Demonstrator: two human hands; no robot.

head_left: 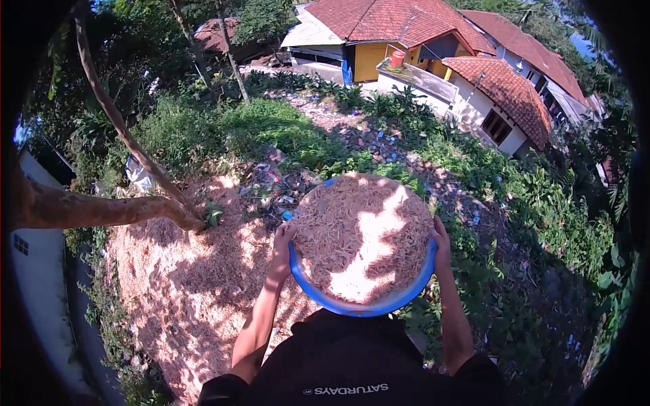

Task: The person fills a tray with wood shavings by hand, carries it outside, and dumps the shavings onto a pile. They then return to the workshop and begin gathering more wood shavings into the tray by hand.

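A person holds a blue basin [359, 308] heaped with pale shavings [352, 230] out at chest height. The left hand [283, 242] grips the basin's left rim and the right hand [440, 245] its right rim, arms stretched forward. Beyond the basin, possibly sawdust covers the ground [189, 284].

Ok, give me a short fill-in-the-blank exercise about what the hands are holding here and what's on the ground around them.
1. Both hands, left hand and right hand, grip a round ____ basin.
2. The basin is heaped with pale ____.
3. A pile of the same stuff lies on the ground to the person's ____.
4. The houses have ____ tiled roofs.

Missing words: blue; shavings; left; red
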